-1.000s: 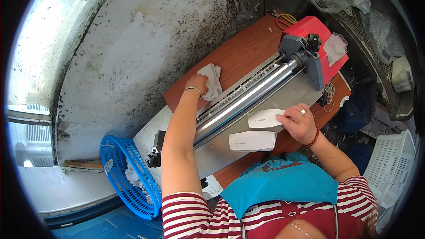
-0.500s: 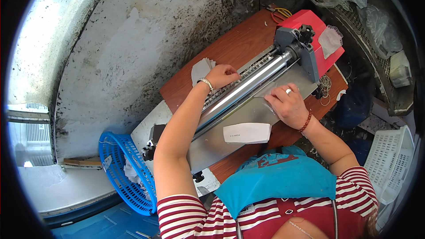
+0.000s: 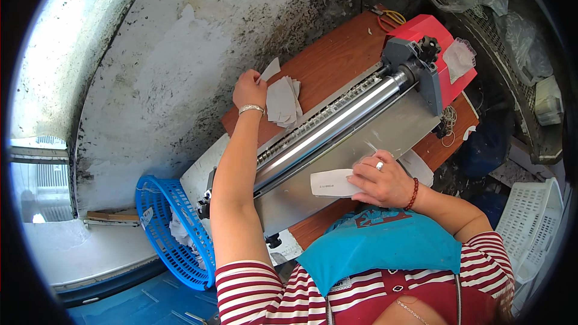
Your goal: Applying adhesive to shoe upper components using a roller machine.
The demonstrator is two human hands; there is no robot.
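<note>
My left hand (image 3: 250,88) is beyond the roller machine, its fingers pinching a thin white piece (image 3: 271,70). Close by, a loose pile of similar white pieces (image 3: 281,101) lies on the brown tabletop. My right hand (image 3: 382,182) curls over the right end of a flat stack of long white pieces (image 3: 330,184) on the machine's metal plate; the fingertips grip that end. Between my hands runs the machine's shiny steel roller (image 3: 337,121), with a ridged bar along its far side. Another pale piece (image 3: 416,167) shows partly behind my right hand.
The machine's red housing (image 3: 442,39) stands at the right end. A tilted blue basket (image 3: 174,232) with white scraps is at lower left, a white basket (image 3: 530,222) at right. A stained wall (image 3: 180,72) rises behind the wooden table (image 3: 337,45).
My left hand has moved away from the roller to the far left and now holds a white piece. My right hand has come back from the roller's near side onto the white stack.
</note>
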